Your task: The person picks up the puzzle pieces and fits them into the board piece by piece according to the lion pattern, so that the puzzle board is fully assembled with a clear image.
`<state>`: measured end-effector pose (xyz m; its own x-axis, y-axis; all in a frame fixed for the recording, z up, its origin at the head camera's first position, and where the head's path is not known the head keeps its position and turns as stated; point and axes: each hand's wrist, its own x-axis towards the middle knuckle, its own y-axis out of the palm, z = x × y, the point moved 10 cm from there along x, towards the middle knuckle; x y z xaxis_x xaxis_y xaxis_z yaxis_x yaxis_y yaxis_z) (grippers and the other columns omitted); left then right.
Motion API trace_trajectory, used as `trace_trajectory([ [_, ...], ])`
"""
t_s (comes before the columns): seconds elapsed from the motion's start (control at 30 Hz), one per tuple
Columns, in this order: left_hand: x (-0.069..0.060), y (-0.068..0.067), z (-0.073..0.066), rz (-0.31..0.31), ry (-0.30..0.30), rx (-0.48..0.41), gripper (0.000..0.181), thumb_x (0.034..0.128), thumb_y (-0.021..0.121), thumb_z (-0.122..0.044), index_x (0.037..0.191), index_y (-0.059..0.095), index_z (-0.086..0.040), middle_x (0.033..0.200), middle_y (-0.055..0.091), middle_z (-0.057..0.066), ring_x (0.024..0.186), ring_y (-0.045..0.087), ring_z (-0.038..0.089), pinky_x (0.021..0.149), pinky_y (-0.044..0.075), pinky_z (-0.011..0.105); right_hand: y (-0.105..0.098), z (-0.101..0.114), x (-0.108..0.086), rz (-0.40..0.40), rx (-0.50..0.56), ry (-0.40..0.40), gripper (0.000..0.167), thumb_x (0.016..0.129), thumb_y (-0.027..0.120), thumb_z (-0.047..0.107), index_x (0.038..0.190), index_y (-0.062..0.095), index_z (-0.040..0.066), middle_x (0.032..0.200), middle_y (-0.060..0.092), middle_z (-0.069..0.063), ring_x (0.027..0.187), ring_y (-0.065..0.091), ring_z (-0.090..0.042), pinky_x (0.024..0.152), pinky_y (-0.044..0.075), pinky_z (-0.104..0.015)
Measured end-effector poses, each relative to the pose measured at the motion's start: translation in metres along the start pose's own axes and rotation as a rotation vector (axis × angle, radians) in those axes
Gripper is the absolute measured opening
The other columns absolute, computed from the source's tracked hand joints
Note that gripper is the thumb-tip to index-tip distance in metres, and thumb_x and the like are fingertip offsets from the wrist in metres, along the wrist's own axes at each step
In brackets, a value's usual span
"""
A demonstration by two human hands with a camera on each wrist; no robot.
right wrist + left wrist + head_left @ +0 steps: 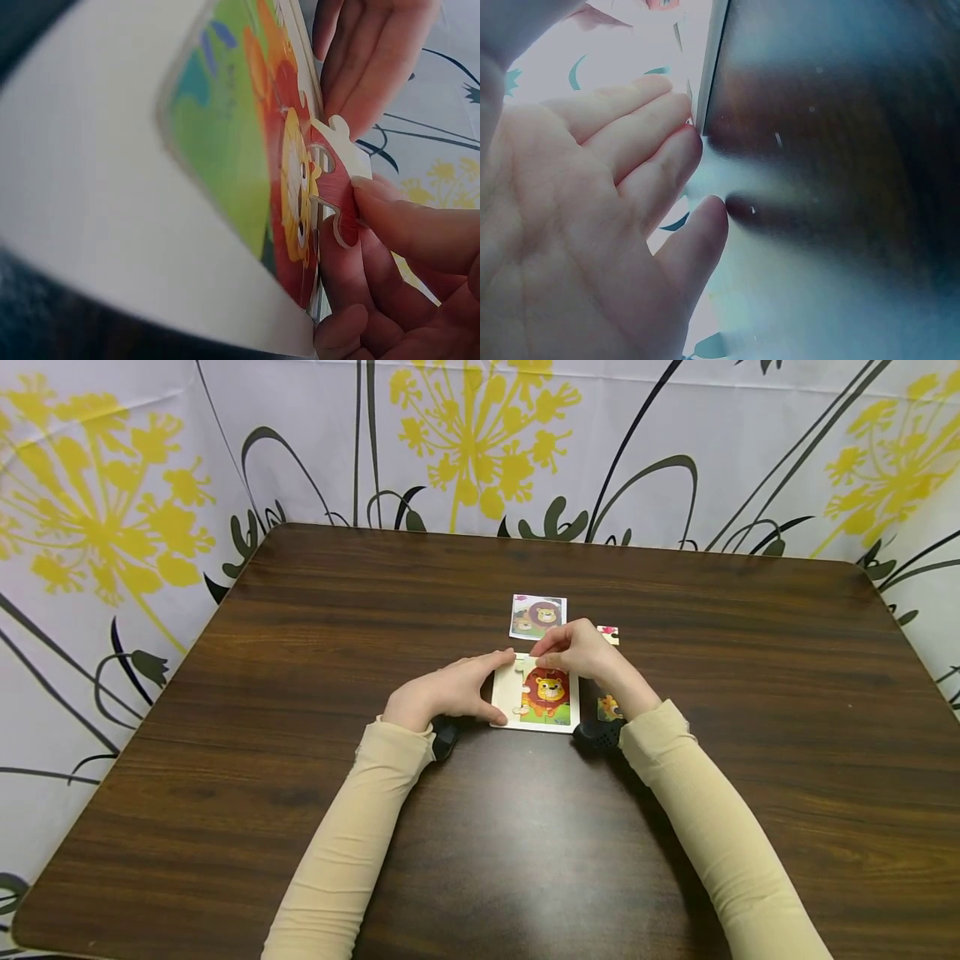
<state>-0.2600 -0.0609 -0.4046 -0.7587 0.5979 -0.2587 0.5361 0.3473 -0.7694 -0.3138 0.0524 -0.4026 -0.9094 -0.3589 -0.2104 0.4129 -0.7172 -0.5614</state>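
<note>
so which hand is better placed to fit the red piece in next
Probably the right hand: it pinches the red piece at the puzzle tray. The left hand holds no piece and sits at the tray's left edge, seemingly better suited to steadying.

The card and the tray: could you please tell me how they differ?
The card looks smaller than the tray. The card's left side is printed, while the tray's left strip is bare cream. The tray has the left hand at its edge; the card lies beyond the tray. Both show a lion.
</note>
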Motion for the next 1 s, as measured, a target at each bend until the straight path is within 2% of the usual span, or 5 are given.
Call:
trace_trajectory([
  [0.33,-0.0005,-0.0005,0.0005,-0.001,-0.007,0.001,0.093,0.0769,0.078,-0.025,0.149,0.023,-0.004,0.154,0.028,0.012,0.14,0.029,0.025,0.116,0.024,0.04,-0.0008,0.0077,0.0011,-0.008,-0.106,-0.044,0.014,0.085,0.068,0.009,0.094,0.073,0.0,0.092,0.069,-0.016,0.076,0.056,-0.019,0.066,0.049,-0.022],
  [0.47,-0.0005,-0.0005,-0.0009,0.0,0.003,0.002,0.092,0.0773,0.077,-0.024,0.149,0.023,-0.003,0.154,0.028,0.013,0.14,0.029,0.025,0.116,0.024,0.039,0.0,0.0074,0.0021,-0.005,-0.149,-0.028,0.015,0.086,0.067,0.01,0.096,0.073,0.001,0.094,0.07,-0.016,0.076,0.057,-0.02,0.067,0.049,-0.022],
  [0.8,-0.0011,0.0001,-0.0011,0.004,-0.004,-0.003,0.092,0.0774,0.077,-0.024,0.149,0.023,-0.003,0.154,0.028,0.012,0.14,0.03,0.025,0.116,0.024,0.039,0.0014,0.006,0.0023,-0.003,-0.186,0.006,0.015,0.086,0.067,0.011,0.097,0.073,0.002,0.094,0.07,-0.015,0.077,0.057,-0.02,0.067,0.049,-0.023],
  [1.0,-0.0016,-0.0009,-0.0023,0.0,0.005,-0.002,0.092,0.0771,0.077,-0.024,0.148,0.024,-0.002,0.153,0.029,0.013,0.14,0.03,0.026,0.116,0.024,0.04,0.0013,0.0082,0.0022,-0.009,-0.2,-0.011,0.013,0.085,0.068,0.01,0.094,0.072,0.002,0.09,0.069,-0.014,0.076,0.057,-0.019,0.066,0.048,-0.023],
])
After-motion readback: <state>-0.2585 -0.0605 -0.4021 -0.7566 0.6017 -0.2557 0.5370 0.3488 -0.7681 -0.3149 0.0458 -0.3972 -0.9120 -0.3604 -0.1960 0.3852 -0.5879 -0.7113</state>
